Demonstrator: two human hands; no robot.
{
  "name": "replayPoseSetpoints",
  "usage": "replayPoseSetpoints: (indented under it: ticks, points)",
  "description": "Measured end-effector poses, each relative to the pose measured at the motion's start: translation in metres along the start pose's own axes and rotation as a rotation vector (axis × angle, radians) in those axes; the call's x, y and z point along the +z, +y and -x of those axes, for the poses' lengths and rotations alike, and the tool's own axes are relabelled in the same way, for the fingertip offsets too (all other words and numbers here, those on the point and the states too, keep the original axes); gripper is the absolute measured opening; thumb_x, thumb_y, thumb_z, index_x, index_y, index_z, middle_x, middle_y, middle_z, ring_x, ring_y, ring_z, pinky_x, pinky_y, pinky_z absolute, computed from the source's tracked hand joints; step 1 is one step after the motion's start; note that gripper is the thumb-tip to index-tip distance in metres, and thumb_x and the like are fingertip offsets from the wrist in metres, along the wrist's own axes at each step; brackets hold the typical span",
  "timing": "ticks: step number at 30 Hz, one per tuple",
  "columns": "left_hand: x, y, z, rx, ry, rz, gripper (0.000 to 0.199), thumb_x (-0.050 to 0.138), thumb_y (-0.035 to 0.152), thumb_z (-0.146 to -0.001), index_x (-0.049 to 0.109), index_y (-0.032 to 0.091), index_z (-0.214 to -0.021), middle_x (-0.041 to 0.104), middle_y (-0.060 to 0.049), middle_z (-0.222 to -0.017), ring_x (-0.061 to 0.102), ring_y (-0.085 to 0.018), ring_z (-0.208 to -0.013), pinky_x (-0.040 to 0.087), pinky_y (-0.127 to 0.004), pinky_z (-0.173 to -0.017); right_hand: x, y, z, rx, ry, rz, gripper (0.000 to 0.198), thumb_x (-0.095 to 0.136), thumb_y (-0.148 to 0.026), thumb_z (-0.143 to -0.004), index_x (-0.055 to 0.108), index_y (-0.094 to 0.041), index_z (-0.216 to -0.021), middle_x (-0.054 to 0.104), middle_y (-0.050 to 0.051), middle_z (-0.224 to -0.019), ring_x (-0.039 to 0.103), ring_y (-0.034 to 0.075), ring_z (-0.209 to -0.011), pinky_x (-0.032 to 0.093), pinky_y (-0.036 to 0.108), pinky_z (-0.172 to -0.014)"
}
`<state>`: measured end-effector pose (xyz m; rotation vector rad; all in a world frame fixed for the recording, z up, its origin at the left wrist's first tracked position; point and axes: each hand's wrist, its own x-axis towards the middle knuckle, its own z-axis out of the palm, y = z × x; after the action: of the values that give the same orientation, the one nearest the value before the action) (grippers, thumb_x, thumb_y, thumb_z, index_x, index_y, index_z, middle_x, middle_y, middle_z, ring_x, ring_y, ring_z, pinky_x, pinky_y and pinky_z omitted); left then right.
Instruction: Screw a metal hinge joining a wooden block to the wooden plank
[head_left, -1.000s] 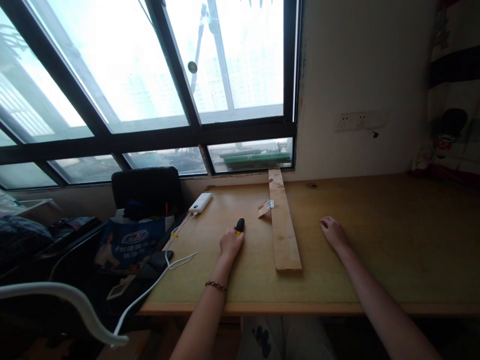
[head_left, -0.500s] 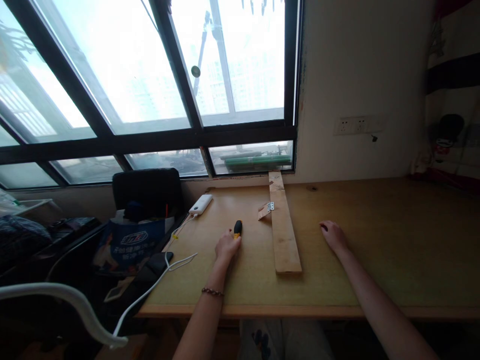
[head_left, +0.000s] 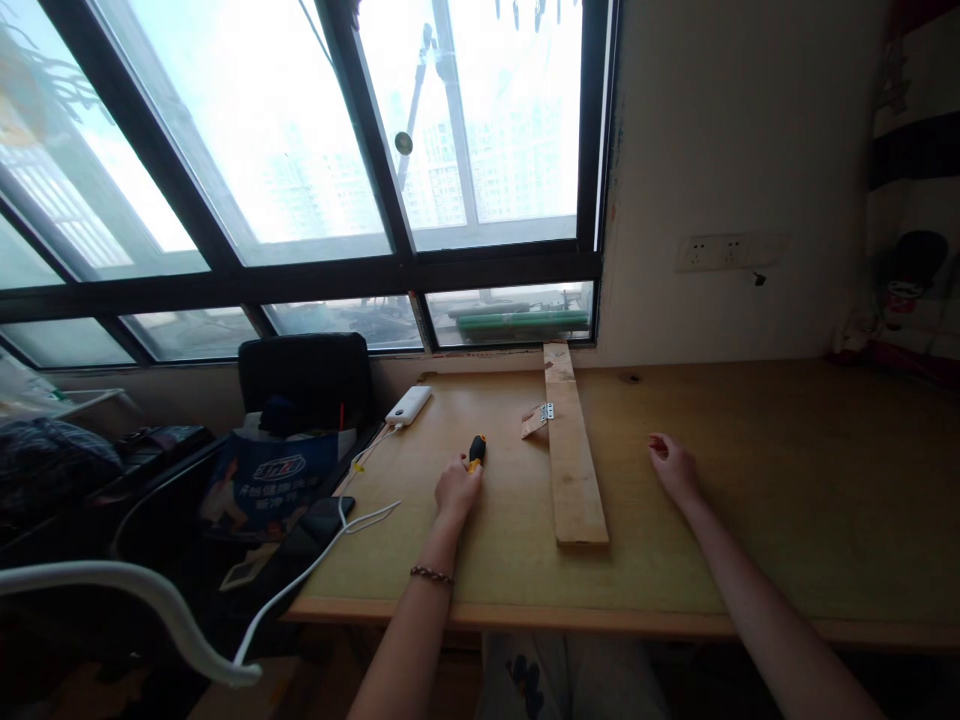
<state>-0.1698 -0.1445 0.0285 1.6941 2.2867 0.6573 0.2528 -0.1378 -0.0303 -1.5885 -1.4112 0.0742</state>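
Observation:
My left hand [head_left: 457, 487] is closed around a screwdriver [head_left: 478, 450] with a black and yellow handle; its far end is hidden by the hand. To the right of that hand lies a long wooden board [head_left: 576, 460], running from near the window toward me. A metal hinge [head_left: 548, 411] sits on the board's left edge, joining it to a small wooden piece [head_left: 533, 424] that is tilted. Right of the board, my right hand [head_left: 673, 472] is held over the table with its fingers curled together. Whatever may be between those fingertips is too small to make out.
The wooden table [head_left: 787, 500] has a white power bank [head_left: 409, 405] at its left edge, with a white cable [head_left: 300, 575] trailing off. Beside the table stand a black chair [head_left: 304, 380] and a blue bag [head_left: 277, 485]. A window and a wall socket [head_left: 731, 252] are behind.
The whole view has shifted slightly. My left hand keeps its hold on the screwdriver in nearly the same place. My right hand's curled fingers have turned a little; the board has not moved.

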Motion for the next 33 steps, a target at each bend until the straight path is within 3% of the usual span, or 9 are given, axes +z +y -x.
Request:
replayPoseSetpoints:
  ticks: [6,11,15,17,19,22,27,30,33]
  points:
    - [0.002,-0.004,-0.004,0.036,-0.009,0.019,0.044,0.049,0.046,-0.073,0.054,0.018,-0.106,0.061,-0.011,-0.101,0.059,-0.023,-0.088,0.04,-0.028,-0.066,-0.006,-0.015,0.0,-0.048,0.14,-0.089,0.029,0.05,-0.032,-0.074,0.063,-0.015,-0.093,0.059,0.011,-0.089,0.059,0.017,-0.068,0.05,0.034,-0.068]
    - [0.005,-0.004,-0.004,0.09,-0.002,0.052,0.042,0.05,0.048,-0.073,0.056,0.018,-0.102,0.06,-0.011,-0.098,0.058,-0.022,-0.085,0.041,-0.028,-0.066,-0.007,-0.022,0.0,-0.076,0.114,-0.13,0.029,0.05,-0.039,-0.076,0.066,-0.016,-0.079,0.059,0.012,-0.094,0.059,0.021,-0.078,0.051,0.035,-0.067]
    - [-0.006,-0.001,0.003,0.213,0.24,0.171,0.036,0.051,0.042,-0.074,0.058,0.017,-0.098,0.058,-0.011,-0.097,0.056,-0.022,-0.083,0.042,-0.031,-0.072,-0.011,-0.031,0.001,-0.102,0.061,-0.142,0.032,0.05,-0.046,-0.075,0.064,-0.017,-0.076,0.062,0.01,-0.084,0.059,0.019,-0.07,0.049,0.034,-0.065]
    - [-0.013,0.005,0.008,0.283,0.421,0.318,0.029,0.047,0.038,-0.077,0.058,0.017,-0.094,0.059,-0.01,-0.093,0.056,-0.02,-0.082,0.042,-0.031,-0.074,-0.013,-0.036,0.002,-0.069,0.063,-0.122,0.035,0.05,-0.049,-0.075,0.062,-0.017,-0.077,0.063,0.008,-0.076,0.058,0.019,-0.063,0.047,0.033,-0.062]
    - [-0.015,0.017,0.015,0.3,0.491,0.523,0.025,0.045,0.037,-0.079,0.059,0.017,-0.087,0.06,-0.008,-0.086,0.055,-0.018,-0.076,0.043,-0.03,-0.072,-0.014,-0.04,0.003,-0.016,0.085,-0.114,0.036,0.051,-0.052,-0.073,0.06,-0.017,-0.077,0.064,0.007,-0.07,0.059,0.018,-0.061,0.046,0.032,-0.06]
    - [-0.003,0.047,0.025,0.236,0.329,0.915,0.024,0.049,0.037,-0.076,0.059,0.016,-0.082,0.061,-0.005,-0.075,0.056,-0.015,-0.068,0.044,-0.027,-0.065,-0.014,-0.045,0.003,0.036,0.093,-0.178,0.039,0.051,-0.056,-0.073,0.058,-0.018,-0.078,0.065,0.007,-0.07,0.06,0.019,-0.062,0.046,0.03,-0.06]
    - [0.051,0.109,0.024,-0.094,-0.272,1.484,0.021,0.059,0.032,-0.067,0.059,0.012,-0.074,0.061,-0.005,-0.07,0.056,-0.012,-0.062,0.043,-0.023,-0.059,-0.013,-0.048,0.003,0.038,0.041,-0.22,0.042,0.05,-0.058,-0.072,0.058,-0.018,-0.081,0.066,0.007,-0.069,0.062,0.02,-0.062,0.048,0.032,-0.063]
    - [0.081,0.132,0.009,-0.311,-0.289,1.696,0.01,0.06,0.022,-0.066,0.056,0.014,-0.071,0.059,-0.002,-0.066,0.056,-0.009,-0.06,0.043,-0.021,-0.061,-0.011,-0.048,0.005,0.066,0.003,-0.279,0.044,0.05,-0.059,-0.072,0.058,-0.018,-0.083,0.067,0.008,-0.073,0.064,0.021,-0.063,0.049,0.033,-0.063]
    - [0.099,0.14,-0.008,-0.381,-0.235,1.795,0.007,0.058,0.016,-0.068,0.052,0.015,-0.071,0.058,0.0,-0.066,0.055,-0.007,-0.06,0.044,-0.02,-0.065,-0.009,-0.052,0.007,0.102,-0.033,-0.374,0.042,0.051,-0.057,-0.073,0.057,-0.018,-0.086,0.067,0.009,-0.078,0.064,0.02,-0.064,0.051,0.033,-0.062]
